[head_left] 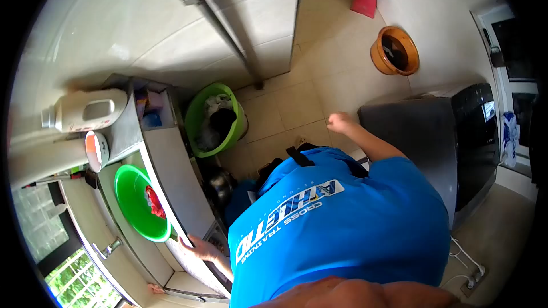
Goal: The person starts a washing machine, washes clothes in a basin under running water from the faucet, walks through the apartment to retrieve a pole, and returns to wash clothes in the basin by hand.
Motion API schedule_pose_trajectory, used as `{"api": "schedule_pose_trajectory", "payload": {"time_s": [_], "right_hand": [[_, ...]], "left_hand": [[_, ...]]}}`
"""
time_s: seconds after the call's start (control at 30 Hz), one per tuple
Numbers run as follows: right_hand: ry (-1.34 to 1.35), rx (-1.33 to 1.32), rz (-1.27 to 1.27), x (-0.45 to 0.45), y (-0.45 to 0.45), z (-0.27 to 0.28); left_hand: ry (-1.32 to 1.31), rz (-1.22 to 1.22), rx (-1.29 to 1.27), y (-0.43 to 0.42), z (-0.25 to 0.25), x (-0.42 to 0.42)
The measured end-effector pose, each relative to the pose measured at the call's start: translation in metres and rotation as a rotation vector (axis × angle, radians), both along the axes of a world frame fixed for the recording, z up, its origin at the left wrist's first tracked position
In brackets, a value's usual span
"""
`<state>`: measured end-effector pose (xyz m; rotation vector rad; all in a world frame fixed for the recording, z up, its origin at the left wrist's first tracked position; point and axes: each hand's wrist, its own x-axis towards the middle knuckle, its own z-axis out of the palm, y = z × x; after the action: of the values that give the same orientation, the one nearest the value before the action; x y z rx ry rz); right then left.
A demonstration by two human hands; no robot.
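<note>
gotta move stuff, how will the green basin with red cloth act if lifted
The green basin looks like thin plastic, so it is probably light and slightly flexible. Its smooth, glossy wall might slip if wet. The red cloth lies toward one side, so it may shift when tilted.

green basin [130, 202]; lime bucket [196, 115]; orange-brown tub [379, 56]; blue shirt [365, 217], white lettering [291, 217]
</note>
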<state>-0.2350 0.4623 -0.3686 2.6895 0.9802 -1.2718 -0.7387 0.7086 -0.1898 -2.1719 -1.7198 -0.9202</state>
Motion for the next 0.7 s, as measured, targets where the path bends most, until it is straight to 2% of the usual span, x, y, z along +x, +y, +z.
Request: {"api": "schedule_pose_trajectory", "payload": {"time_s": [0.07,0.1,0.13,0.17,0.23,0.3,0.4,0.43,0.5,0.57,0.6,0.7], "right_hand": [[-0.087,0.17,-0.182,0.013,-0.055,-0.019],[-0.078,0.172,-0.193,0.015,-0.066,-0.017],[-0.083,0.213,-0.343,0.015,-0.074,-0.011],[-0.084,0.249,-0.495,0.014,-0.082,-0.008],[-0.1,0.295,-0.539,0.008,-0.099,-0.015],[-0.124,0.333,-0.588,0.001,-0.113,-0.016],[-0.01,0.319,-0.699,-0.011,-0.129,-0.012],[-0.01,0.293,-0.683,-0.018,-0.14,-0.022],[-0.03,0.239,-0.671,-0.027,-0.155,-0.026],[-0.055,0.215,-0.696,-0.029,-0.162,-0.026],[0.006,0.189,-0.753,-0.027,-0.162,-0.026],[0.031,0.198,-0.87,-0.013,-0.158,-0.015]], "left_hand": [[-0.226,-0.119,-0.108,0.0,-0.012,0.048],[-0.261,-0.182,-0.173,0.002,-0.014,0.07],[-0.298,-0.241,-0.24,0.004,-0.016,0.092],[-0.246,-0.272,-0.316,0.002,-0.016,0.11],[-0.242,-0.363,-0.536,0.008,-0.025,0.133],[-0.065,-0.396,-0.735,0.017,-0.025,0.158],[-0.062,-0.47,-1.037,0.024,-0.033,0.197],[0.038,-0.555,-1.016,0.029,-0.047,0.203],[0.051,-0.632,-1.307,0.054,-0.102,0.189],[0.265,-0.685,-1.499,0.065,-0.114,0.214],[0.208,-0.674,-1.524,0.07,-0.115,0.228],[0.384,-0.752,-1.465,0.092,-0.13,0.27]]}}
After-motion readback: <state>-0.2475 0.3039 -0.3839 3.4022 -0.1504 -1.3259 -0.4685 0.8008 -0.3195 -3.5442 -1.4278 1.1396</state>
